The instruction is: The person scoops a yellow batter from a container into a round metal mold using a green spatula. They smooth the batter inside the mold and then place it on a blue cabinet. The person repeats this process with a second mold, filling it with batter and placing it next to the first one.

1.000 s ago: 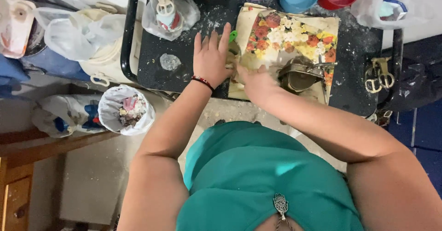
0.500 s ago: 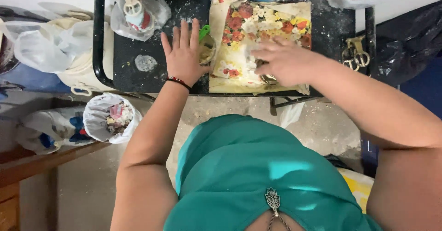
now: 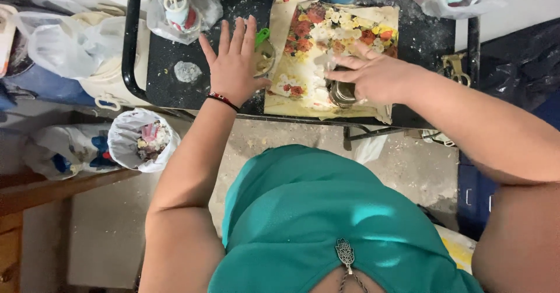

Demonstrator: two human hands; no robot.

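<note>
since the earlier frame her right hand (image 3: 373, 77) had slid down the floral cloth (image 3: 303, 80) on the desk (image 3: 169, 89) and now cupped a small metal tin (image 3: 343, 93), fingers curled over it. left hand (image 3: 236, 65) lay spread flat just left of the cloth, farther from the tin.

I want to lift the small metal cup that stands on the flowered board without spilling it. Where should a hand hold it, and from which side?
Probably grip the metal cup around its round side wall, coming from above and the right, where the right hand already covers it. It appears upright on the flowered board, and the left hand lies flat on the other side.
</note>
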